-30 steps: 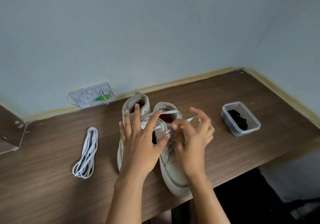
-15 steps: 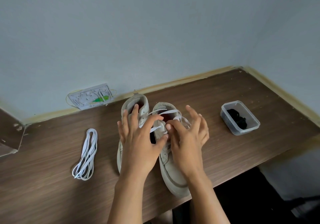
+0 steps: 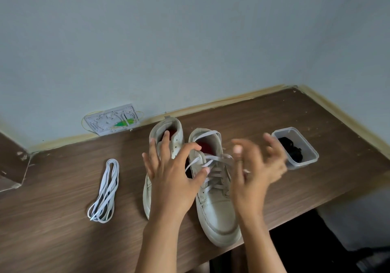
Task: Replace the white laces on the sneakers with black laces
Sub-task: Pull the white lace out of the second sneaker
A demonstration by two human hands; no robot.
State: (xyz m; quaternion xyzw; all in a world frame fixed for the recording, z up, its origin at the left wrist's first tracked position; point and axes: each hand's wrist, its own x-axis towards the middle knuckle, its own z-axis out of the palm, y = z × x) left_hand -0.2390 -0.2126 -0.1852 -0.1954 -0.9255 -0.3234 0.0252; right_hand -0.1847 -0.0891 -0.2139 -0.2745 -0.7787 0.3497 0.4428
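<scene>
Unlacing the right sneaker [image 3: 213, 190] is, as I judge, the step in hand: its white lace [image 3: 213, 163] is loose at the top rows but the lower rows are threaded. The left hand [image 3: 171, 177] lies over the left sneaker [image 3: 168, 133], fingers spread and nearly straight; its grip is wide and holds nothing firmly, though the thumb tip touches a strand of the lace. The right hand [image 3: 256, 167] is blurred by motion at 3 o'clock of the shoe's eyelets; the fingers look half curled, and I cannot tell if they hold a strand.

To do it well, I would keep one hand pressing the shoe steady and pull each crossing out row by row, from the top toward the toe, without jerking, so that the shoe does not slide off the near edge, where its toe already reaches.

One removed white lace bundle [image 3: 105, 190] lies at 9 o'clock of the shoes. The black laces [image 3: 292, 149] wait in a clear plastic container [image 3: 304, 161] at 3 o'clock.

The table [image 3: 52, 220] is dark wood grain, set into a corner of pale grey walls [image 3: 190, 40]. A small white panel [image 3: 113, 119] leans on the wall at 11 o'clock.
</scene>
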